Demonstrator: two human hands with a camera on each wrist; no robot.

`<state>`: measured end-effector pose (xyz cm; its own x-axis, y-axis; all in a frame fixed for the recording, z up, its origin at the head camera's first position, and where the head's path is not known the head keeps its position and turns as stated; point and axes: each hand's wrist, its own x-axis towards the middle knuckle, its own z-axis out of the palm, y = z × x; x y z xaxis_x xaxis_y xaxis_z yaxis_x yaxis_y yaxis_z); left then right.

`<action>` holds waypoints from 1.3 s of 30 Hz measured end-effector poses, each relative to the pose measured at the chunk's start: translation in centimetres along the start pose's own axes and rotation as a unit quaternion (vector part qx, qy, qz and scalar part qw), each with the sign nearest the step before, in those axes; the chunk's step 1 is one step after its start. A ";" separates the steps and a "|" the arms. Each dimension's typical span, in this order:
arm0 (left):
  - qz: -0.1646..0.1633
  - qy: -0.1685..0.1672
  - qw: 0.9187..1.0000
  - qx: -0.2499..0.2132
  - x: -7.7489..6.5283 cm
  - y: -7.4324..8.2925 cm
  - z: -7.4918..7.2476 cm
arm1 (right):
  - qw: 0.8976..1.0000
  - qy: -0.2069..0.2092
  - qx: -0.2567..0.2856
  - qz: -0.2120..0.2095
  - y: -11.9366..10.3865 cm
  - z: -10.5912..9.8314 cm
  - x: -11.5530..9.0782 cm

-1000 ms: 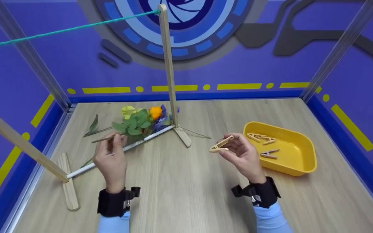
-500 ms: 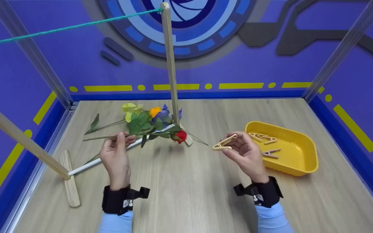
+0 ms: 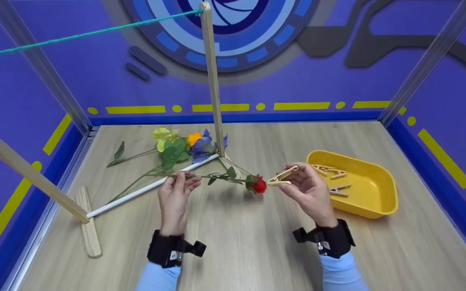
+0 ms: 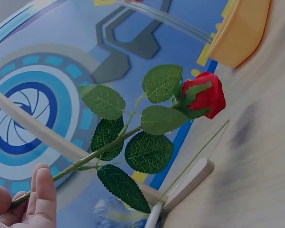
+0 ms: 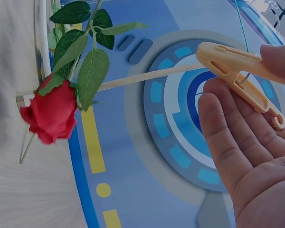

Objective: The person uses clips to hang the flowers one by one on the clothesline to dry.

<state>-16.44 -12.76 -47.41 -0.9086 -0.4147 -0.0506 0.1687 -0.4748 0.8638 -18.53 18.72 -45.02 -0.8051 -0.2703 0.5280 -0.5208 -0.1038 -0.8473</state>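
My left hand (image 3: pixel 175 202) pinches the green stem of a red rose (image 3: pixel 259 185) between thumb and fingers. The stem lies roughly level, bloom toward the right; in the left wrist view the rose (image 4: pixel 205 96) shows several serrated leaves (image 4: pixel 149 152). My right hand (image 3: pixel 308 194) holds a pale orange clothespin (image 3: pixel 283 176) between thumb and fingers. The bloom hangs close to the clothespin in the head view; in the right wrist view the rose (image 5: pixel 52 111) and the clothespin (image 5: pixel 242 76) stand apart.
A yellow tray (image 3: pixel 368 188) with several clothespins (image 3: pixel 339 190) stands at right. A wooden post (image 3: pixel 212 81) carries a green string (image 3: pixel 95 33); another post (image 3: pixel 26 169) stands left, joined by a white rod (image 3: pixel 136 191). Yellow (image 3: pixel 162 137), orange (image 3: pixel 193 139) and blue flowers (image 3: pixel 203 147) lie behind.
My left hand has lifted the rose off the flower pile and carried it rightward, bringing the bloom close to the clothespin. My right hand has stayed almost in place.
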 end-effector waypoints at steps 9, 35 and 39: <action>-0.049 -0.016 0.999 0.014 -1.2 -1.8 0.1 | 1.000 0.000 0.009 -0.002 0.1 0.0 0.1; -0.200 0.001 0.980 -0.021 -1.2 -3.6 -0.7 | 1.000 -0.004 -0.020 0.009 0.1 0.2 0.2; -0.235 -0.042 0.971 0.014 -1.4 -3.6 -0.7 | 1.000 -0.002 -0.020 0.011 0.0 0.2 0.2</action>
<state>-15.49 -10.96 -50.81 -0.9107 -0.0910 -0.4029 -0.2826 -0.5741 0.7685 -18.63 18.48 -44.98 -0.8148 -0.2764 0.5097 -0.5149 -0.0592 -0.8552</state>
